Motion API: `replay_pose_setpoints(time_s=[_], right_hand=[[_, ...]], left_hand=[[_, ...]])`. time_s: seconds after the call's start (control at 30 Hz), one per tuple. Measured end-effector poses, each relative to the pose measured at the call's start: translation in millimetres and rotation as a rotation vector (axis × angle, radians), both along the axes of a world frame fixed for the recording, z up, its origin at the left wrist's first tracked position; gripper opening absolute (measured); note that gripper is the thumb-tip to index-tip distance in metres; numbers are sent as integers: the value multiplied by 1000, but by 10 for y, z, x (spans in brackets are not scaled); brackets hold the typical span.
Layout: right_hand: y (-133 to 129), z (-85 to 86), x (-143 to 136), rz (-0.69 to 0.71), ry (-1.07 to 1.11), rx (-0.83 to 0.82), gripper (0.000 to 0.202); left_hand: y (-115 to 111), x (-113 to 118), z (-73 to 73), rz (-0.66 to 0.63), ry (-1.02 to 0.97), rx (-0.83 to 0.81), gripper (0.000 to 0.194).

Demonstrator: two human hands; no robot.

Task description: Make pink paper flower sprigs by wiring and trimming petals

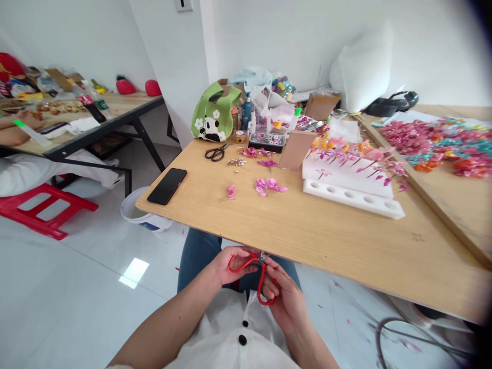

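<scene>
Both my hands hold a pair of red-handled scissors [257, 271] low over my lap, just under the near edge of the wooden table [292, 230]. My left hand [230, 265] grips one red loop. My right hand [282, 294] has fingers through and around the other loop. The short blades point up toward the table edge. On the table ahead lie small pink paper flowers [269, 185], a black pair of scissors [216, 152] and a black phone [167, 186].
A white foam block [351, 197] with holes carries flowers on stems. A green panda bag [212, 117], bottles and a bead box stand at the back. A board of coloured flowers [438, 143] lies right. A white bucket [132, 212], red stool [42, 207] and another person's table are left.
</scene>
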State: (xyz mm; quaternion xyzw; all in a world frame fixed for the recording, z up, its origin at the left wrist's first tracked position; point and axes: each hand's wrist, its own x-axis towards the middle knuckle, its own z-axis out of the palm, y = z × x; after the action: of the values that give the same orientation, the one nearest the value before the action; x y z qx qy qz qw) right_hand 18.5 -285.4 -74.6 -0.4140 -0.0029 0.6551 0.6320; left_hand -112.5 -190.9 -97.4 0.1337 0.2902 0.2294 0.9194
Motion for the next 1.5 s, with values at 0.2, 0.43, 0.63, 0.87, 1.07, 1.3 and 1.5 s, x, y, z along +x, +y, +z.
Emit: replay_pose_setpoints(time_s=[0.2,0.43,0.63,0.87,1.07,1.3,1.5], right_hand=[[-70,24,-56,26,-89,13,30],[-92,86,-93,25,-333,25,34],[-67,85,-96,33,-562,34,36],[-51,29,-100,46,-749,-37,35],[-29,-36,-125,14,-820,-70,36],[-103,-23,-130,12,-874,-74,35],[-49,-6,-168,-23,-817,-87,35]], left_hand=[[-1,-9,-23,-31,-63,-20,34],[-21,22,-90,-34,-138,-45,33],[-12,26,-127,-32,-164,-57,31],[79,49,-222,-60,-145,-54,29],[122,99,-237,-48,-145,-24,28],[17,90,-211,-32,-164,5,29],[74,105,-208,-22,-155,0,30]])
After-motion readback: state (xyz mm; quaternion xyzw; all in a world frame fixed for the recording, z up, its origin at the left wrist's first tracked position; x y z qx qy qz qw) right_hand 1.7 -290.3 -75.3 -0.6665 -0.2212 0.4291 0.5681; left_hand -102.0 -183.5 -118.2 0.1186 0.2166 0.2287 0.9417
